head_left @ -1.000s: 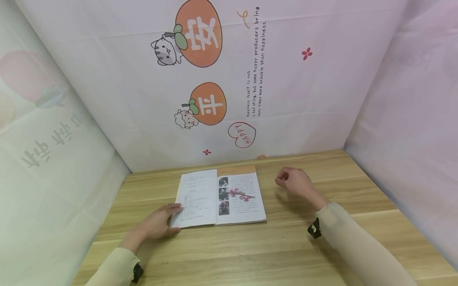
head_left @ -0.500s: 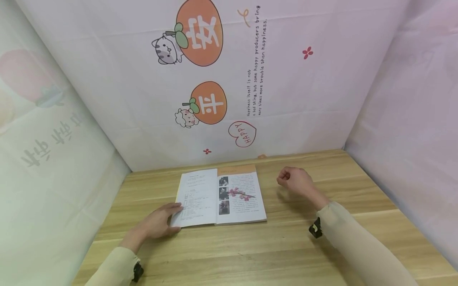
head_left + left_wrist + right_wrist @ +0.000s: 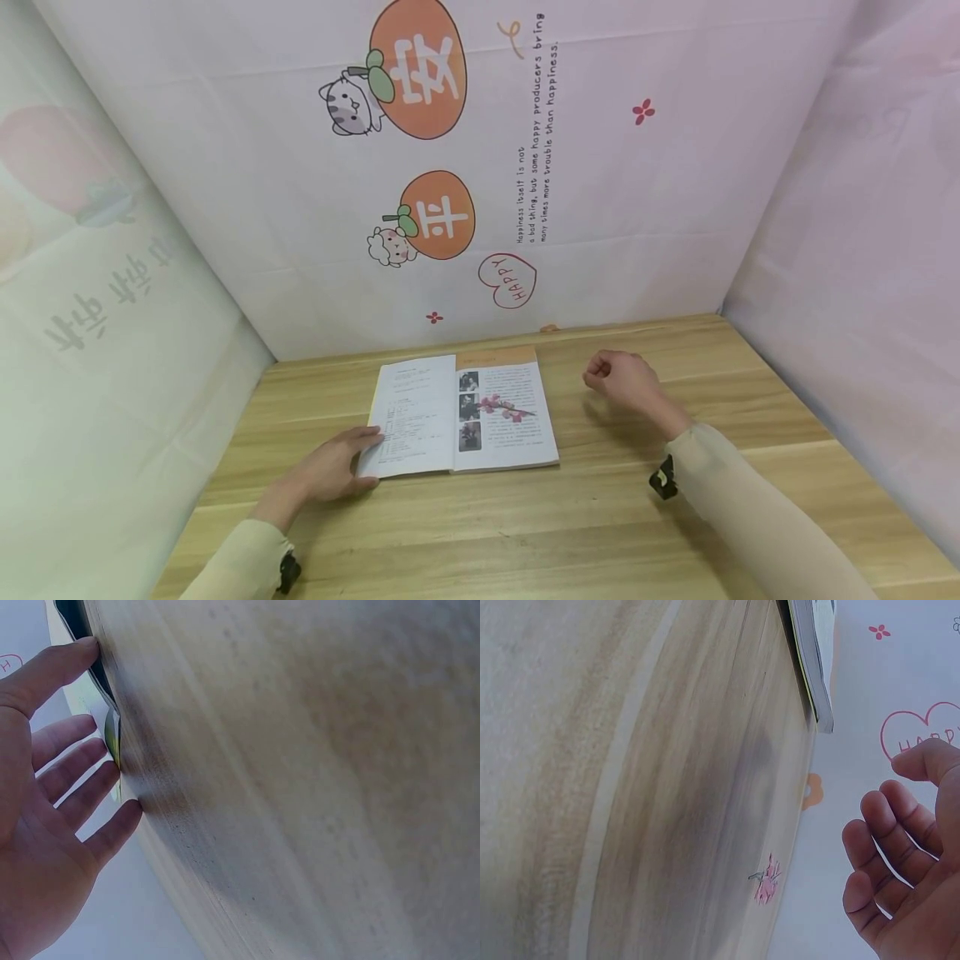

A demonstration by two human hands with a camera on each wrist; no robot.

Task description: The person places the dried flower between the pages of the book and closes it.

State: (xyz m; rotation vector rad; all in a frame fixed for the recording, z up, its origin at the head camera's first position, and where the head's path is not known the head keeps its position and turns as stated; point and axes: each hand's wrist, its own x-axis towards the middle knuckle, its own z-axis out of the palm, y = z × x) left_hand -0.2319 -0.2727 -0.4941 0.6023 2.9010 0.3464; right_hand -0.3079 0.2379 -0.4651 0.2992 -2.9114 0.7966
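Observation:
An open book [image 3: 491, 417] lies flat on the wooden table, its left page full of text, its right page with an orange header, small photos and a pink blossom sprig. At the book's near left corner is my left hand [image 3: 327, 468], fingertips on the left edge and thumb by the near edge. The left wrist view shows those fingers [image 3: 79, 796] spread and mostly straight. My right hand [image 3: 624, 382] hovers over the table to the right of the book. Its fingers [image 3: 881, 817] curl loosely in the right wrist view, with nothing held between them.
A small pink flower shape [image 3: 766, 881] shows on the table beneath the right hand. White cloth walls surround the table [image 3: 480, 533] at the back and sides; the back cloth [image 3: 600, 208] carries orange cartoon prints and lettering. Each sleeve has a black clip near the cuff.
My right hand has drifted slightly to the right, farther from the book. The left hand and the book stay where they were.

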